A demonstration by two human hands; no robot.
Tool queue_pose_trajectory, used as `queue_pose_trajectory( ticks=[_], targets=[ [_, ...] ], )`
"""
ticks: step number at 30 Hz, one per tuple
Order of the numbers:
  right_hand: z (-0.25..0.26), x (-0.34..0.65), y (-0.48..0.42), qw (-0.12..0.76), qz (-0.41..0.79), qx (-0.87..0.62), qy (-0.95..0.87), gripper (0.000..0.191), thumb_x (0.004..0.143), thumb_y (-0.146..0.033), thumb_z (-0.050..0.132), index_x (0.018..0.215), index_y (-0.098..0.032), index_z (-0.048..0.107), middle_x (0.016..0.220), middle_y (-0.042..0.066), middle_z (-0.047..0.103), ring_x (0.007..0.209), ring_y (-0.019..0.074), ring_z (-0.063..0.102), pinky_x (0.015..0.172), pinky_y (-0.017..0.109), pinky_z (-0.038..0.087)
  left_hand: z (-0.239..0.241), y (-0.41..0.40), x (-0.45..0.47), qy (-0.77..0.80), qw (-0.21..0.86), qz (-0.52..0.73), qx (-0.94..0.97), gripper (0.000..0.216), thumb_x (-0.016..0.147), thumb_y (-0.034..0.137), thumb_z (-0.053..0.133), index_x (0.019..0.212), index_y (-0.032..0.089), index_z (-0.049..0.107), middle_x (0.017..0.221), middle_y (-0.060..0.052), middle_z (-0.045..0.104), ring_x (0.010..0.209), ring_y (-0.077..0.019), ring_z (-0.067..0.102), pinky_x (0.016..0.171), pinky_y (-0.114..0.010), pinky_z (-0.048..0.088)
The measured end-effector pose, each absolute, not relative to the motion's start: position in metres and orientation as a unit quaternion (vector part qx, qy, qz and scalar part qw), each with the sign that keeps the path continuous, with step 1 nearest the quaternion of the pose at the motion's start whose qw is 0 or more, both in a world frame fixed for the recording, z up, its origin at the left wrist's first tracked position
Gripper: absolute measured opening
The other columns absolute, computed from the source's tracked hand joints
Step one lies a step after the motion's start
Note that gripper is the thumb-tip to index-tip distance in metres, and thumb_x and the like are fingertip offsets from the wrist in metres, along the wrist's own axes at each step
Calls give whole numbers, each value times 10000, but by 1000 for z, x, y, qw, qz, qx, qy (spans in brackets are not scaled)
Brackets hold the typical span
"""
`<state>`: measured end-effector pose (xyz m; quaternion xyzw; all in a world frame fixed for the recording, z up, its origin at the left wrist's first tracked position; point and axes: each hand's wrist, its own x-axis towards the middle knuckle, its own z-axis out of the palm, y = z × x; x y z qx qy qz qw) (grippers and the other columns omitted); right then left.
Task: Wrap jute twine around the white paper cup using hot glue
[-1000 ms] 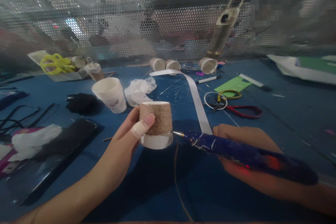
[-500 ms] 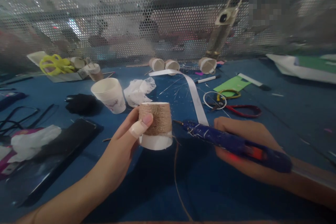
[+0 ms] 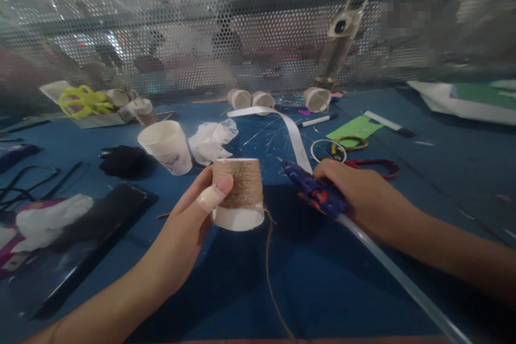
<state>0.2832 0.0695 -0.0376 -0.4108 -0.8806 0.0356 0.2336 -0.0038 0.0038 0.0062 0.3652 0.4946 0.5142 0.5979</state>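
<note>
Left hand (image 3: 194, 219) still grips the twine-wrapped cup (image 3: 245, 188); right hand (image 3: 360, 193) grips the glue gun (image 3: 300, 177), now farther from the cup.

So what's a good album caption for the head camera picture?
Left hand holds a twine-wrapped paper cup, right hand a blue glue gun.

Cup (image 3: 237, 219): white; twine (image 3: 246, 188) in fine brown horizontal rows. Glue gun (image 3: 307, 183): blue; trigger (image 3: 320, 196), red. Stacked cups (image 3: 165, 142): white, purple print. Paper strip (image 3: 297, 142): white. Card (image 3: 352, 128): bright green. Table (image 3: 322, 279): deep blue. Screen (image 3: 258, 37): grey, round-hole pattern.
</note>
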Motion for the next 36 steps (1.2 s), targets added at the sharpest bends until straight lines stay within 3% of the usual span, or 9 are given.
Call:
queue_pose_trajectory(
  ticks=[4,12,15,18,23,28,36],
  targets=[
    [-37,277,71,233,115,-460,-849,296,850,-366,801,939,-254,541,844,8,730,687,208,678,607,310,448,3,5,-5,493,600,510,371,536,852,566,835,1279,251,762,1269,-57,784,1266,-344,666,990,-391,484],
    [-39,274,78,253,155,-483,-824,340,833,-373,820,1095,-231,656,1041,61,767,833,249,739,742,393,585,1,6,-6,502,603,499,367,557,812,575,872,1279,287,775,1221,-27,804,1242,-323,688,956,-365,508],
    [-37,276,79,272,143,-474,-825,344,863,-370,794,1149,-224,669,1158,97,754,1009,303,744,921,489,600,0,7,-8,497,605,495,376,548,820,577,867,1282,297,777,1233,-12,799,1230,-302,696,923,-337,522],
    [-32,275,75,314,98,-425,-843,219,942,-347,730,1125,-234,690,1209,104,746,1187,327,691,1085,555,540,-2,7,-10,490,611,492,380,548,824,579,866,1287,300,777,1226,-3,800,1182,-277,716,899,-317,535],
    [-20,261,54,329,133,-263,-897,56,1017,-288,693,1055,-264,727,1235,65,782,1306,239,672,1181,441,509,-5,5,-6,473,628,484,385,496,848,575,858,1264,314,785,1199,6,809,1127,-244,737,910,-298,555],
    [-15,251,36,270,227,-178,-919,164,1003,-270,729,1156,-273,790,1324,59,758,1400,189,618,1201,340,499,-8,5,-3,472,617,484,402,464,850,575,856,1226,310,795,1232,-3,808,1186,-270,712,955,-326,557],
    [-11,253,31,262,297,-153,-905,322,967,-203,763,1289,-209,767,1287,89,781,1369,202,627,1183,358,520,-4,3,-2,461,635,478,395,443,912,508,814,1285,274,767,1267,-33,801,1207,-272,706,972,-339,537]
  ],
)
